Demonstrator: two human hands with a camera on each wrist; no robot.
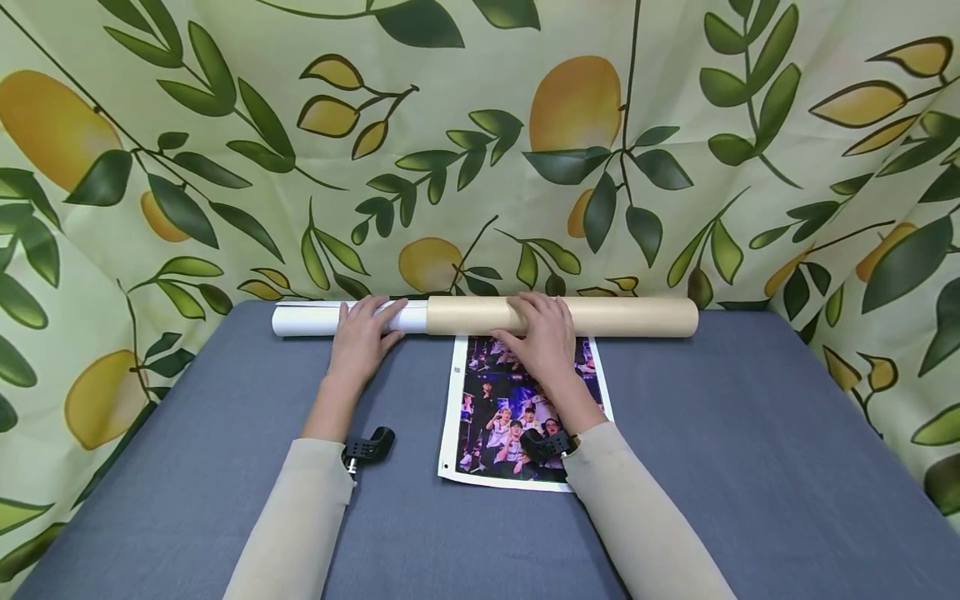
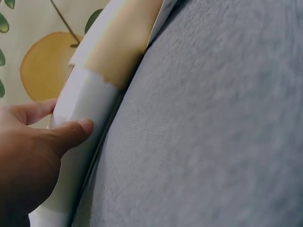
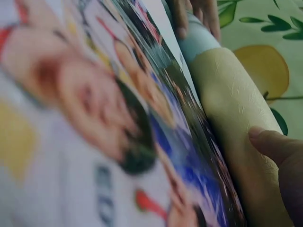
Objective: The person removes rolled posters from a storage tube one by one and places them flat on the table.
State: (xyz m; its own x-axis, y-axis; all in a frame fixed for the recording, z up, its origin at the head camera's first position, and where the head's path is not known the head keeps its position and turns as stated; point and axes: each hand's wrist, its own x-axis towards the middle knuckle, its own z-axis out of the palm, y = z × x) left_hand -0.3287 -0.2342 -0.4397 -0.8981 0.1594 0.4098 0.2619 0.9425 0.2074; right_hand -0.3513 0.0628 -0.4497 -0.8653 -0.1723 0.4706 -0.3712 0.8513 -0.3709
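Gripping a white paper roll (image 1: 306,321) with our curled left hand (image 1: 360,337), we clasp a tan paper cylinder (image 1: 637,317), right hand (image 1: 546,340) curled.

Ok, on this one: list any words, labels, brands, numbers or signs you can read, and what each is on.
None can be read with certainty.
Photo print: dark lettering on a pictured shirt, too blurred; a grey mark on the white border, too small.
White roll and tan roll: none visible.
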